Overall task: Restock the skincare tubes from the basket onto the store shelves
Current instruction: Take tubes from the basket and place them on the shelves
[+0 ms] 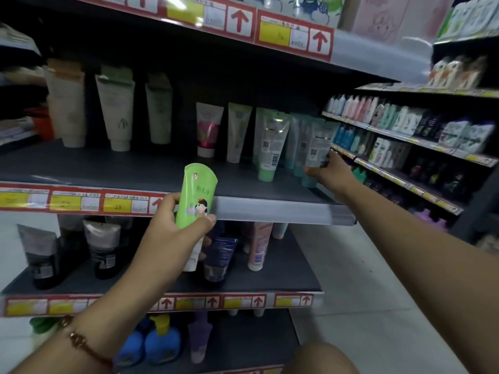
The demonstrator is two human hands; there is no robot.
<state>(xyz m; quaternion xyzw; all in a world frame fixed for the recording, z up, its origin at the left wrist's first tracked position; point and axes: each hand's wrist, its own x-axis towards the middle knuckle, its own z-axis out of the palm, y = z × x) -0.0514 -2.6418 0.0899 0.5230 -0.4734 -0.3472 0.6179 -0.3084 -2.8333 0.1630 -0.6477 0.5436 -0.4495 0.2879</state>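
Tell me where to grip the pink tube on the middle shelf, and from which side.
Probably grip the pink tube round its mid-body from the front. It stands upright on its white cap, its flat sealed end up, with gaps either side and open shelf before it.

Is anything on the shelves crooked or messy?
Yes. On the middle shelf, the green-capped tube leans forward out of its row, barcode side showing. The teal tubes beside it also tilt, where the right hand reaches. Nothing looks spilled.
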